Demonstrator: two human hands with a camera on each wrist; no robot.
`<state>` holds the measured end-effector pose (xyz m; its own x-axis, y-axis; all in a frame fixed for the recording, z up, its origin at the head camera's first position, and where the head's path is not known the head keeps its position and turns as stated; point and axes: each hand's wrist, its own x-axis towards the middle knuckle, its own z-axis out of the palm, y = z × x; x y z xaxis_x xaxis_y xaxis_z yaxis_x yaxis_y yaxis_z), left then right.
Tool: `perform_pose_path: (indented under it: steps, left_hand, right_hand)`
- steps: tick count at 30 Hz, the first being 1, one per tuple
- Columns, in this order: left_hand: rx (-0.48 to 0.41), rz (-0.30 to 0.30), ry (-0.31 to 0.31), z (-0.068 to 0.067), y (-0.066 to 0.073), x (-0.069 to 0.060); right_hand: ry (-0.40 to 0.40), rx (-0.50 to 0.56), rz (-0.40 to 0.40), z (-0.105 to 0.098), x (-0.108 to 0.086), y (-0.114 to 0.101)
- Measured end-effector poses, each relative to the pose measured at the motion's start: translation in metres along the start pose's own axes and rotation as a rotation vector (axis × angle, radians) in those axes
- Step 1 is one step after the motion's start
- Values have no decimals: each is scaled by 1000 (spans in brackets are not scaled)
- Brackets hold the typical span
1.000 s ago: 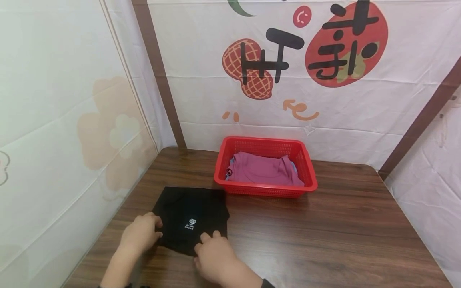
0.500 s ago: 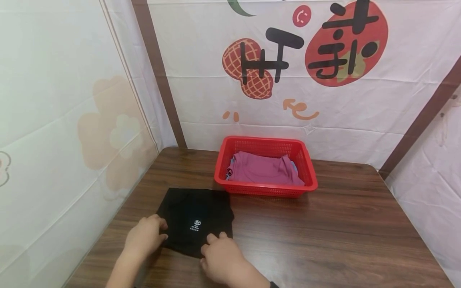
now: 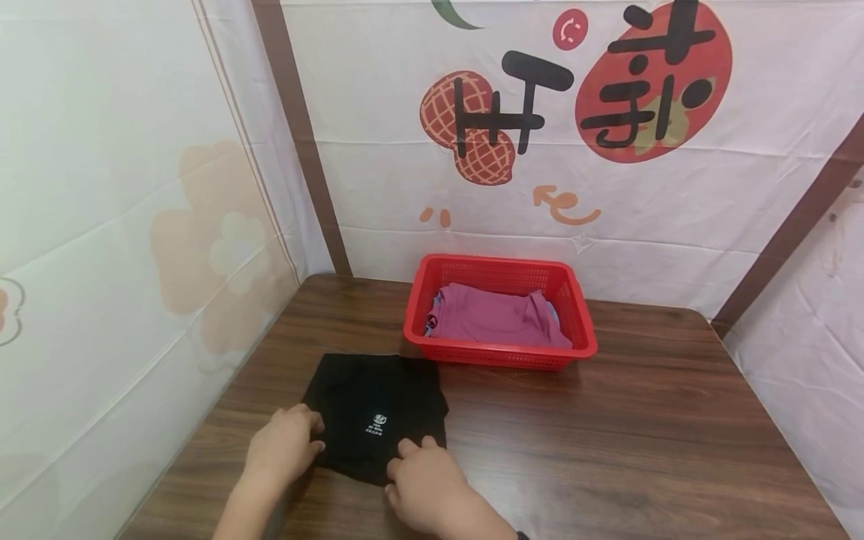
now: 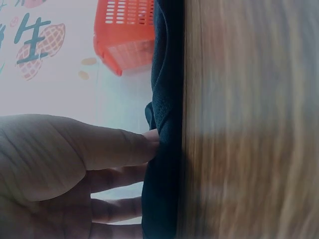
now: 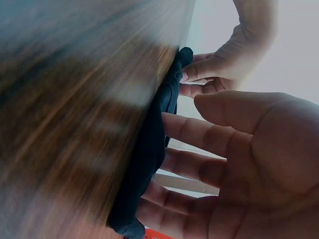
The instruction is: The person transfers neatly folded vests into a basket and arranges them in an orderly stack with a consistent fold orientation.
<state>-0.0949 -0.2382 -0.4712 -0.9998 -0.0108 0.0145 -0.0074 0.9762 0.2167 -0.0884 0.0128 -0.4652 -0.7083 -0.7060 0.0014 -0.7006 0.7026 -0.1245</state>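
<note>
A folded black garment (image 3: 351, 390) with a small white print lies flat on the table, just in front of the red basket. My left hand (image 3: 283, 446) touches its left edge; in the left wrist view the thumb (image 4: 119, 148) and straight fingers rest against the dark cloth (image 4: 167, 164). At the garment's near right corner is my right hand (image 3: 428, 484). Its extended fingertips press on the cloth (image 5: 144, 154) in the right wrist view, while the thumb (image 5: 234, 107) stays off it. The garment's near right corner is partly hidden by that hand in the head view.
Behind the garment stands a red plastic basket (image 3: 499, 354) with a folded purple garment (image 3: 496, 319) and some light blue cloth inside. The brown wooden table (image 3: 607, 442) stretches to the right. Printed white fabric walls (image 3: 391, 255) rise along the left, back and right sides.
The black garment has slid slightly to the right, and both hands have moved along with it, keeping their contact. The basket stays where it was.
</note>
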Motion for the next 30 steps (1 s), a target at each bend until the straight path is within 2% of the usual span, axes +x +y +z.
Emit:
perform_pose_path:
  steps: [10,19,30]
  left_hand:
    - [-3,-1,7,5,13,-4]
    - [6,14,18,10,26,-5]
    - [19,58,42,11,43,-4]
  right_hand:
    - [23,17,-8,1,-13,11]
    - [-62,112,49,-2,-25,21]
    - [-73,167,57,-5,-37,35]
